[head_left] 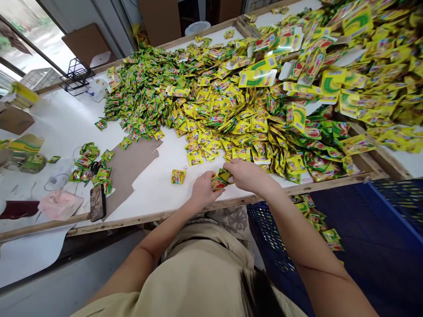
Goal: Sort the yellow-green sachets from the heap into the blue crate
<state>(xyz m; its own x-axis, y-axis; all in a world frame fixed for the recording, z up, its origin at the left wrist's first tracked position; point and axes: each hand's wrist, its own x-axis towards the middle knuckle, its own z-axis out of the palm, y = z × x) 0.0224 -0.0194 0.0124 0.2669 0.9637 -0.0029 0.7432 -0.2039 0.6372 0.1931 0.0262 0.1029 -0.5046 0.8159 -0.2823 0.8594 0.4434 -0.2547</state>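
Observation:
Near the table's front edge, my left hand (204, 190) has its fingers closed on green-and-red candy packets (218, 181). My right hand (243, 175) pinches the same small bunch from the other side, its fingertips partly hidden behind the packets. How many packets are in the bunch I cannot tell. A single yellow packet (178, 177) lies flat on the white tabletop, left of my left hand. Just beyond my hands spreads a large heap of yellow packets (234, 119), which runs into a heap of green packets (145, 88) at the far left.
Flattened yellow-green boxes (259, 77) lie on the heap at right. Left are a brown cardboard sheet (130, 169), a phone (98, 202), scissors (94, 167), a pink bag (60, 204) and a black wire rack (76, 75). A blue crate (350, 229) stands below the table's right side.

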